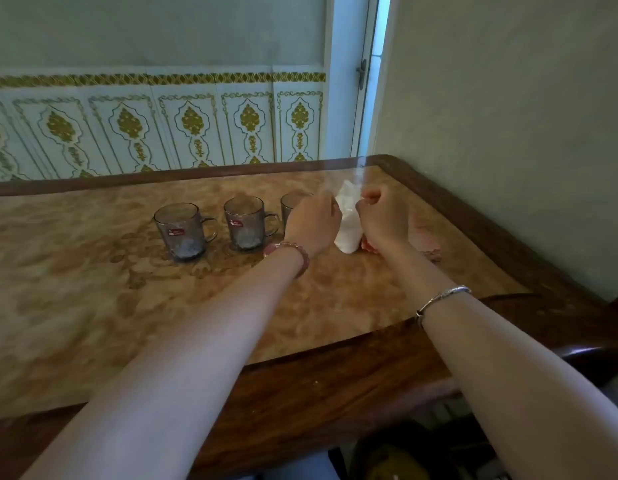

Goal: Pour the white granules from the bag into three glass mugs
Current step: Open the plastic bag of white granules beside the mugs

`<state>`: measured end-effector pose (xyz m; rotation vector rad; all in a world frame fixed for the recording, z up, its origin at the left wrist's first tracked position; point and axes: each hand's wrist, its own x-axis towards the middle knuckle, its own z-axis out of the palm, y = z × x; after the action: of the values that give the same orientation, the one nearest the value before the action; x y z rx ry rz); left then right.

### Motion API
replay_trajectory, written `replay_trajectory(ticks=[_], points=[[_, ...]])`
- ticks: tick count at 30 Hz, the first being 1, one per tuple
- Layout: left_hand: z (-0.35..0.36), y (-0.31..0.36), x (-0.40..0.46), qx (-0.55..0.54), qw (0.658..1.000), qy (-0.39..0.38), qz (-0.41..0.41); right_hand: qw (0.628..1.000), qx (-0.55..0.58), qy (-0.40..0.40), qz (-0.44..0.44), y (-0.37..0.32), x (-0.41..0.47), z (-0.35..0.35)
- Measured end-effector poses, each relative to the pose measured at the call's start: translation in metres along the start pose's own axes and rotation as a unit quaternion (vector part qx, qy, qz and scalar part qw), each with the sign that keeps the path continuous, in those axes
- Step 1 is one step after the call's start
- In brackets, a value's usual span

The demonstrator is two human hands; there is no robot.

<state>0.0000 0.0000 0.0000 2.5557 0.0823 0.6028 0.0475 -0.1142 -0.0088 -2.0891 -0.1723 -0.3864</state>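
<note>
1. A person stands at a marbled brown table (93, 306) with a dark wooden rim, both bare forearms stretched forward from 6 o'clock toward the middle of the view.
2. The bag (347, 220) of white granules stands upright on the table just right of centre, its clear top rising between the two hands.
3. The left hand (312, 221) is curled closed at the bag's left side; its fingertips seem to pinch the clear plastic near the top, though the contact itself is blurred. A pink bead bracelet (288, 254) circles this wrist.
4. The right hand (383, 216) is likewise closed into a loose fist at the bag's right side, thumb and forefinger apparently pinching the opposite edge. A silver bangle (439, 299) sits further down that forearm.
5. Three glass mugs stand in a row at 9 o'clock from the bag: the left mug (183, 232), the middle mug (247, 223), and the right mug (293, 206), which is mostly hidden behind the left hand. (The first two show something pale at the bottom; whether it is granules or glare I cannot tell.)
6. The step in hand looks like opening the bag's mouth. To do it well, pull the two edges apart gently and evenly, keeping the bag's base planted so it does not tip, and shape a narrow spout before lifting toward the nearest mug.
</note>
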Motion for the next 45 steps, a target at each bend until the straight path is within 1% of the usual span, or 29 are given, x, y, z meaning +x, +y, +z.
replay_trajectory(ticks=[3,6,9,17,25,28,34,40,45], points=[[0.007,-0.002,0.006,-0.002,1.0,0.012,0.001,0.999,-0.021,0.024,0.025,0.004,0.006,0.001],[0.012,-0.003,0.008,-0.007,1.0,0.007,0.006,0.998,-0.041,-0.002,0.052,0.012,0.009,0.003],[0.014,-0.008,0.012,-0.003,1.0,0.009,0.008,0.998,-0.022,-0.03,0.051,0.014,0.011,0.006],[0.013,-0.014,0.013,0.001,1.0,-0.019,0.011,0.999,-0.012,-0.012,0.051,0.009,0.012,0.009],[-0.002,-0.013,-0.003,0.001,1.0,-0.029,0.006,0.996,0.012,-0.01,0.084,-0.001,0.001,0.003],[-0.008,-0.011,-0.012,-0.001,0.999,-0.035,0.003,0.995,0.021,-0.026,0.096,-0.006,-0.009,-0.002],[-0.023,-0.007,-0.035,-0.003,0.999,-0.034,-0.002,0.995,0.019,-0.07,0.07,-0.019,-0.039,-0.017],[-0.041,-0.001,-0.063,-0.003,0.999,-0.037,-0.018,0.99,0.033,-0.114,0.072,-0.034,-0.069,-0.02],[-0.057,-0.008,-0.088,0.012,0.999,-0.039,-0.03,0.989,0.04,-0.132,0.06,-0.046,-0.095,-0.019]])
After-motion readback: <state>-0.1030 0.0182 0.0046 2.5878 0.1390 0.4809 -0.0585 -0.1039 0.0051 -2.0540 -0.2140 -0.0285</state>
